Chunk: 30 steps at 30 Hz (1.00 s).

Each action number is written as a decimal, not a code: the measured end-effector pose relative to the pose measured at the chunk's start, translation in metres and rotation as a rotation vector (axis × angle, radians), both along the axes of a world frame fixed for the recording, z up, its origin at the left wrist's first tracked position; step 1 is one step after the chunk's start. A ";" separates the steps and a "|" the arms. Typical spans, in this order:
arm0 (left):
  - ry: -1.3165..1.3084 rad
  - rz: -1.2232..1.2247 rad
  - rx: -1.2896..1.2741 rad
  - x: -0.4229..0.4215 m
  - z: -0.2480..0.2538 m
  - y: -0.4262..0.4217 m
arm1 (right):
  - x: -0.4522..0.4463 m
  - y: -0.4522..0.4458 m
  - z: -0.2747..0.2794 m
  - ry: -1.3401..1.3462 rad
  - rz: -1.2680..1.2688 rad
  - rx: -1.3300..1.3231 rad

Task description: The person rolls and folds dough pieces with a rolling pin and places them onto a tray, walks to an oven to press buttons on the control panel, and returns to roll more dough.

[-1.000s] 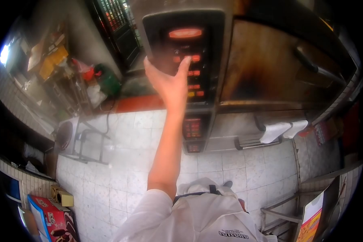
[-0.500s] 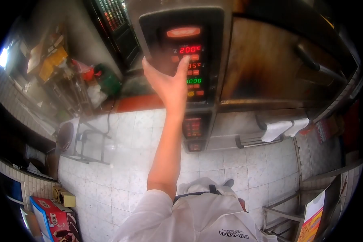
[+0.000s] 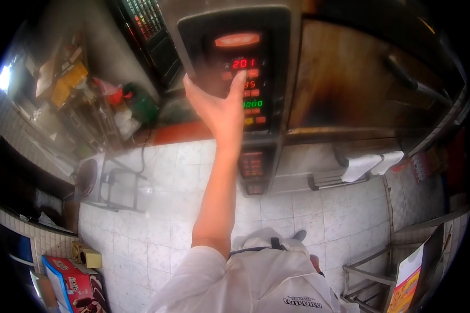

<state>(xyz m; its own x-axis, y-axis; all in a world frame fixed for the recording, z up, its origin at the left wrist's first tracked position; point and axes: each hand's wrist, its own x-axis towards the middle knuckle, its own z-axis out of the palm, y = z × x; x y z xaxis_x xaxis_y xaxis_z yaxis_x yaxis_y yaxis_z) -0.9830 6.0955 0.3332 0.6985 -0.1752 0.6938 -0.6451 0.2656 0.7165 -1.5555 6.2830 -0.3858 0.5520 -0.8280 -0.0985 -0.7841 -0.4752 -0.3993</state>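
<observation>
My left hand (image 3: 216, 107) is raised to the black control panel (image 3: 203, 31) of an oven. Its thumb reaches the small red-lit buttons (image 3: 253, 73) below the top red display (image 3: 244, 63), which reads 201. The other fingers spread to the left, toward the panel's side edge, and hold nothing that I can see. My thumb partly covers a second red display (image 3: 250, 84); a green display (image 3: 254, 104) glows lower down. Beside my shirt, a small patch of skin (image 3: 315, 262) seems to be my right hand, mostly hidden, its fingers not readable.
Right of the panel is the stained oven door (image 3: 350, 78) with a bar handle (image 3: 428, 91). White cloths (image 3: 363, 168) hang from a lower handle. A metal-framed stool (image 3: 112, 182) stands left on the tiled floor (image 3: 167, 224). A red box (image 3: 75, 284) is at lower left, a metal rack (image 3: 368, 276) at lower right.
The top display has gone from 200°C to 201, and the °C signs no longer show. My left hand stays at the same buttons, with the view shifted slightly.
</observation>
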 end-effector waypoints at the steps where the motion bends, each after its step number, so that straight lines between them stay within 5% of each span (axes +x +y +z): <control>1: -0.008 -0.003 -0.009 0.000 0.000 0.000 | 0.001 -0.001 0.002 -0.029 -0.004 -0.001; 30: 0.010 -0.046 -0.031 -0.001 0.002 -0.001 | -0.001 0.002 0.007 -0.033 -0.065 0.033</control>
<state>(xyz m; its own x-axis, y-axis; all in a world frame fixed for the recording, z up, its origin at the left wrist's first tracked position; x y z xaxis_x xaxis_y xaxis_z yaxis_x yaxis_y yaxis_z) -0.9837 6.0948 0.3352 0.6972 -0.1854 0.6925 -0.6246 0.3169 0.7137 -1.5565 6.2853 -0.3793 0.5005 -0.8588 -0.1095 -0.7991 -0.4096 -0.4400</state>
